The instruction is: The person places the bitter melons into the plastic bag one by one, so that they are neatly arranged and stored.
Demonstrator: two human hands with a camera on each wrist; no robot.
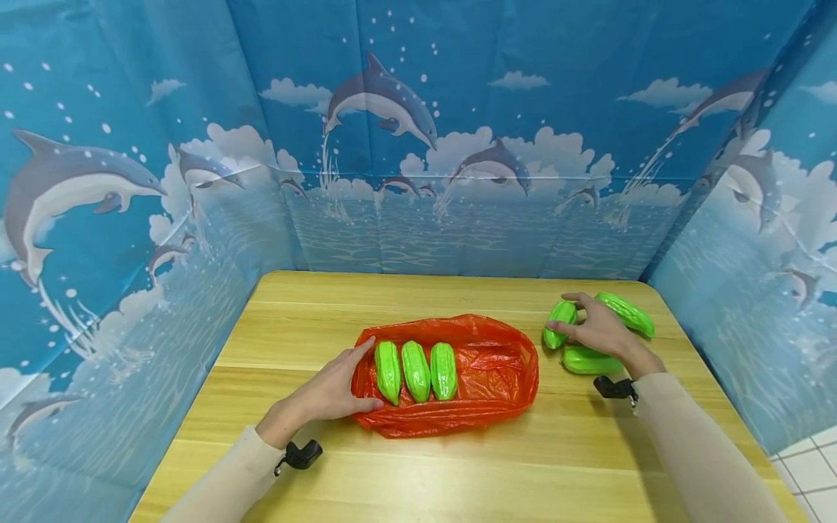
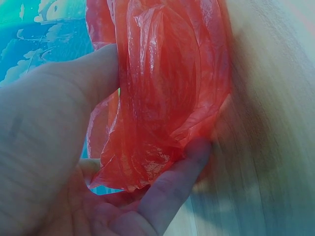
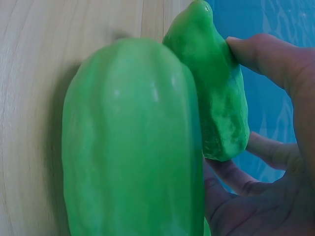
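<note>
A red plastic bag (image 1: 497,407) lies opened out, with three glossy green bitter melons (image 1: 416,372) side by side in its left part. At the bag's left end, my left hand (image 1: 330,388) holds the rim; in the left wrist view the thumb lies over the red film (image 2: 157,88) and the fingers are under it. My right hand (image 1: 598,330) grips a bitter melon (image 1: 560,325) between thumb and fingers. A second bitter melon (image 1: 588,360) lies in front of that hand and fills much of the right wrist view. Behind it is a third bitter melon (image 1: 625,314).
Everything rests on a light wooden table (image 1: 458,479). Blue dolphin-print curtains (image 1: 405,218) stand along its back and sides. A small black device (image 1: 302,455) is strapped at the left wrist, another device (image 1: 612,387) at the right.
</note>
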